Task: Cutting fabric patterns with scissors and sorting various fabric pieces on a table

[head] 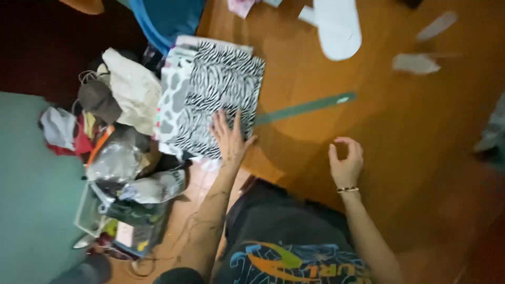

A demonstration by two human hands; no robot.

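My left hand (230,138) lies flat with spread fingers on the near edge of a stack of black-and-white zebra-print fabric (221,84), which sits at the left edge of the wooden table (400,126). A grey-spotted cloth (174,94) sticks out under the stack on its left side. My right hand (346,163) hovers over the bare table near its front edge, fingers loosely curled and holding nothing; a bracelet circles the wrist. A long green ruler (307,107) lies on the table between the fabric and my right hand.
A white oval shoe-sole-shaped piece (337,27) and small white scraps (415,63) lie at the table's far side. Left of the table, a heap of cloth, bags and plastic (118,137) rests on the floor. Blue fabric (165,18) hangs at the top.
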